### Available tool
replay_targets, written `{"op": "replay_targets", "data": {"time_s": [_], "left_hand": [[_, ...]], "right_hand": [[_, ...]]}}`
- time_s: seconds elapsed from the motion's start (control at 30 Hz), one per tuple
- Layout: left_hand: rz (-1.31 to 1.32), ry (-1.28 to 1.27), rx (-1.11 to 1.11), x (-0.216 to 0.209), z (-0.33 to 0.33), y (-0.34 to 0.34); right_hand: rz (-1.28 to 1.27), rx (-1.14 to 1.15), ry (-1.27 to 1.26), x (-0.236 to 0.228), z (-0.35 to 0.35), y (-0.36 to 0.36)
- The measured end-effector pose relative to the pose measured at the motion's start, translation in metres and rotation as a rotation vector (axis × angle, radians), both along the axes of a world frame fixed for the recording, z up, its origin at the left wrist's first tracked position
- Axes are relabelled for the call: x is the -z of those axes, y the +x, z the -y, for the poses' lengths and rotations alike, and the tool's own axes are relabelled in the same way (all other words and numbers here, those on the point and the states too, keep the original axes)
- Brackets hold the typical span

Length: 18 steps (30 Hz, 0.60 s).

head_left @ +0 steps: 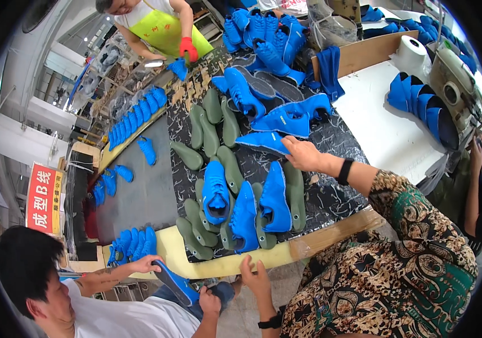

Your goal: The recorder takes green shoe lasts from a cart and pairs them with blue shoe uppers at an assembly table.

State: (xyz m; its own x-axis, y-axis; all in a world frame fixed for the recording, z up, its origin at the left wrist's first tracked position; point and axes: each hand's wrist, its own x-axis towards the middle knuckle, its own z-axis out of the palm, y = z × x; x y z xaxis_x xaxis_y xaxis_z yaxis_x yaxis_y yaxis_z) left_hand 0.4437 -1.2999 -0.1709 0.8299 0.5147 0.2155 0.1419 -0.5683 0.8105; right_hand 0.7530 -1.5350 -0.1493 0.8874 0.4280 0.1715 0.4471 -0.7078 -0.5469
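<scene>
My right hand [304,154] pinches the near end of a blue shoe upper [262,142] lying at the middle of the dark patterned tabletop. My left hand [256,276] is held just off the padded front edge, fingers apart and nothing in them. Between my hands, several olive-green shoe lasts [229,169] lie in rows. Three blue uppers rest over the nearest lasts: a laced one [216,188], a middle one [245,217] and a right one [275,197]. Beyond my right hand, another upper [287,119] lies on its side.
A heap of blue uppers [269,42] covers the far end. On the left, a person in white [134,315] holds a blue upper [176,284]. Across stands a person in a yellow-green apron [167,31]. A white worktable [373,112] with a machine [458,84] adjoins at right.
</scene>
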Motion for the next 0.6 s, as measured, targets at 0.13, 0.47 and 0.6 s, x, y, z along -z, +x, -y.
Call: {"op": "replay_targets", "data": {"time_s": [0.13,0.47,0.6], "left_hand": [[-0.143,-0.087,0.023,0.004,0.019,-0.028],[-0.072,-0.337,0.07,0.004,0.042,-0.021],[-0.052,-0.28,0.139,-0.012,0.043,0.005]], "right_hand": [[-0.079,-0.024,-0.222,0.024,-0.011,0.032],[-0.5,-0.156,0.424,-0.107,-0.027,0.005],[-0.2,-0.408,0.266,-0.117,-0.036,-0.043]]}}
